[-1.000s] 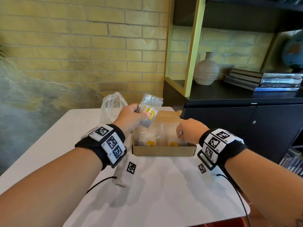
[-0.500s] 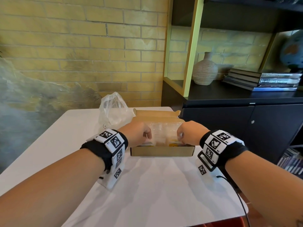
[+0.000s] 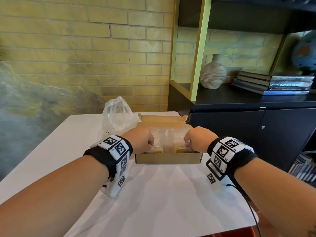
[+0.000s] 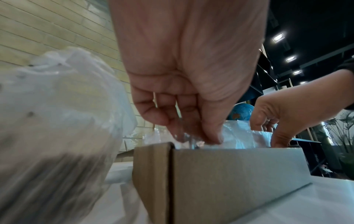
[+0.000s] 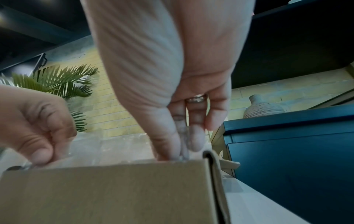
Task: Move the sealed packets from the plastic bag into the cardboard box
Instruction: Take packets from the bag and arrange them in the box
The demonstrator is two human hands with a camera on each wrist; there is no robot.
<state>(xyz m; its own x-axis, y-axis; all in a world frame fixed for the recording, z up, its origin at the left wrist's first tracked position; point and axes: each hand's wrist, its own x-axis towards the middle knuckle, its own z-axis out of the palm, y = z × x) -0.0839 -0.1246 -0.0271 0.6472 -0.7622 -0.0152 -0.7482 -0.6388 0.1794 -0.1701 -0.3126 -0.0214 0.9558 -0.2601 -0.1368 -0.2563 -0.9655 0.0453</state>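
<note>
Clear packet (image 3: 168, 139) edges pinched by left hand (image 3: 139, 140), right hand (image 3: 199, 139) inside cardboard box (image 3: 168, 158)

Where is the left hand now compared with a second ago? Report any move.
Yes. The left hand came down from above the cardboard box to its near-left corner.

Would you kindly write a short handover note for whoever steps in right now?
Left hand: pinching the clear packet at the left end of the cardboard box.
Right hand: pinching packet plastic at the box's right end.
Things: the open box sits on the white table; the plastic bag stands behind its left corner, touching it.
Done: several packets lie in the box.
Left: let go of this packet, then check the bag; I cannot tell whether any packets remain inside.
</note>
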